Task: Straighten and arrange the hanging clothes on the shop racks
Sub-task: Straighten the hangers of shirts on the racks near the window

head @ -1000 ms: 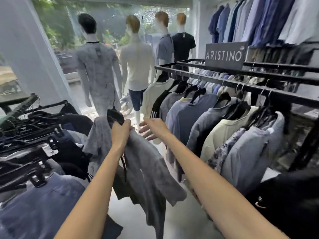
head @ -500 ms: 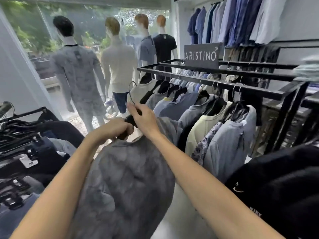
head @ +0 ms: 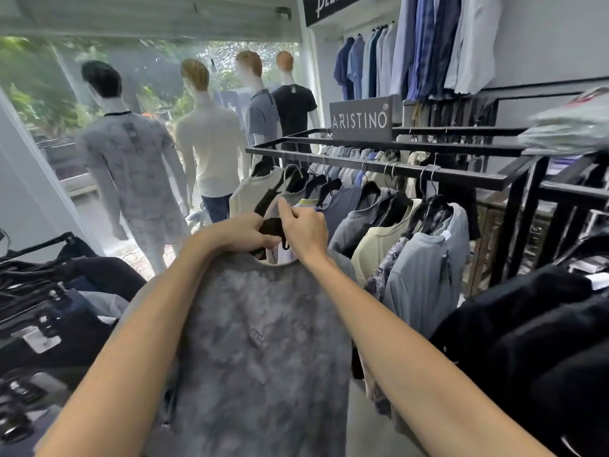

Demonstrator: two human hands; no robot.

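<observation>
Mannequins (head: pixel 211 140) ahead, packed rack (head: pixel 468 177) right — grey shirt (head: pixel 263 341) on hanger (head: pixel 271 225).

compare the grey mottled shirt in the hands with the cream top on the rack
The grey mottled shirt is blotchy; the cream top is plain. The grey mottled shirt faces the camera flat, with the left hand and right hand gripping its black hanger; the cream top hangs edge-on from the rack rail, squeezed between grey tops, untouched. Both sit on black hangers.

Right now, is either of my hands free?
No, the left hand and the right hand both hold the black hanger at the collar of the grey shirt.
</observation>
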